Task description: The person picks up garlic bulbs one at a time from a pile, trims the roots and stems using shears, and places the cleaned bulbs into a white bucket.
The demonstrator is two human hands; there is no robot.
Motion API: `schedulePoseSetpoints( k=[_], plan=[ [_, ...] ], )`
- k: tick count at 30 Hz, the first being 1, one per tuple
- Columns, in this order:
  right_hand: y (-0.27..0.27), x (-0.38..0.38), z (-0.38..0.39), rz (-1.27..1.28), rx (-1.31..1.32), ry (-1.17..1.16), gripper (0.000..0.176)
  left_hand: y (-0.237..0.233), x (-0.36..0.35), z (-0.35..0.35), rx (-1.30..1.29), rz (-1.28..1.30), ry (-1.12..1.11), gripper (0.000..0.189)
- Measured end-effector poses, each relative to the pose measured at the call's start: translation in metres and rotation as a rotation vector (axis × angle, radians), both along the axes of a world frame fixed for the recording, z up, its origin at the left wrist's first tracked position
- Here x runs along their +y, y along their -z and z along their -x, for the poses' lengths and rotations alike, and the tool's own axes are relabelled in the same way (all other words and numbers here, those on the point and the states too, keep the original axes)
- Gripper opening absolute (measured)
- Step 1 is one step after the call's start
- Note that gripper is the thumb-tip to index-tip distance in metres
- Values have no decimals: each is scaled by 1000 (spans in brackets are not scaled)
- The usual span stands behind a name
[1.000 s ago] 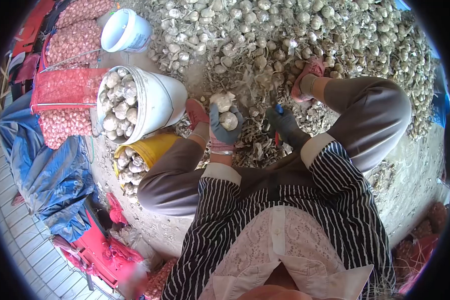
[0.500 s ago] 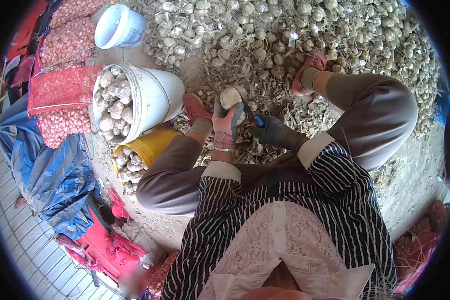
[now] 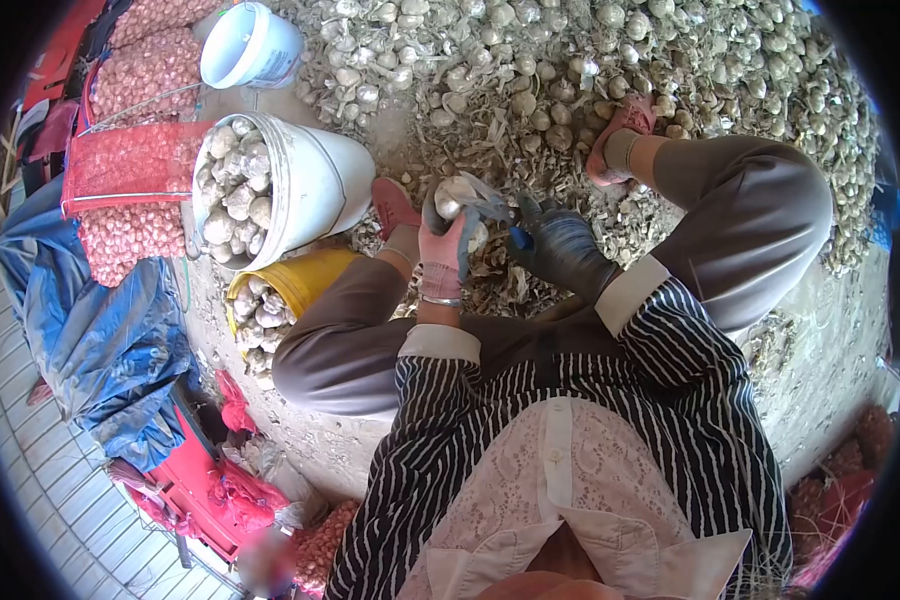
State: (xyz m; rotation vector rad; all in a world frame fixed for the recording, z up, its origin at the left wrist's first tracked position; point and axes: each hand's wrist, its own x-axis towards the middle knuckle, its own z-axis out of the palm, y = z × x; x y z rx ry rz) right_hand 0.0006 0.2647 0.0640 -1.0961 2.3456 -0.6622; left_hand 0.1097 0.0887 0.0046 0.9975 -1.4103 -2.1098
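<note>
Both hands wear gloves. My left hand (image 3: 445, 235), in a pink and grey glove, is wrapped round a pale garlic bulb (image 3: 449, 199). Close beside it on the right, my right hand (image 3: 558, 245), in a dark grey glove, is closed on a blue-handled knife (image 3: 519, 238). Near the bulb the knife's blade and some papery skin are blurred together, and I cannot tell whether they touch the bulb. Another pale bulb shows at the left palm's right edge. Dry skins and trimmings (image 3: 500, 275) lie on the ground under my hands.
A white bucket (image 3: 320, 190) and a yellow bucket (image 3: 315, 280) of garlic lie tilted at the left. Behind is a pale blue bucket (image 3: 275, 50). Garlic (image 3: 710, 60) is heaped ahead. Red net sacks (image 3: 140, 80) and a blue tarp (image 3: 110, 340) are at far left.
My right hand has turned and its fingers have risen slightly beside the bulb. The blade and loose skin now stretch across the bulb's right side. The view has shifted slightly.
</note>
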Motion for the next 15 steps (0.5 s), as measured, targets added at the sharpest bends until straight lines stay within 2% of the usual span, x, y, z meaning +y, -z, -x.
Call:
schedulePoseSetpoints(
  k=[2,3,4,5,7,8,10,11,13,14,15],
  plan=[
    [7,1,-4,19,-2,-20,39,-3,6,-1,-101,293,106,50],
    [20,4,-7,28,16,-6,37,3,3,-4,-199,540,186,48],
    [30,8,-9,38,34,8,35,-2,7,-3,-200,541,184,48],
    [37,13,-9,44,36,2,35,-9,13,-1,-197,365,177,47],
    [49,12,-7,-75,-147,-27,33,-10,14,1,-140,-23,140,41],
    [55,9,-9,-37,-142,-49,33,0,14,0,-111,-105,98,38],
    [68,5,-11,84,-51,43,21,23,5,-4,-120,-258,1,37],
    [78,0,-14,104,-49,26,21,15,0,-8,-115,-239,-15,37],
    [102,-4,-21,112,-982,442,26,2,0,-13,-2,418,128,39],
    [116,-1,-20,111,-981,433,26,-9,-11,-14,-1,421,121,39],
    [131,3,-16,119,-1066,510,25,-25,-34,-19,-210,839,191,41]
  ],
)
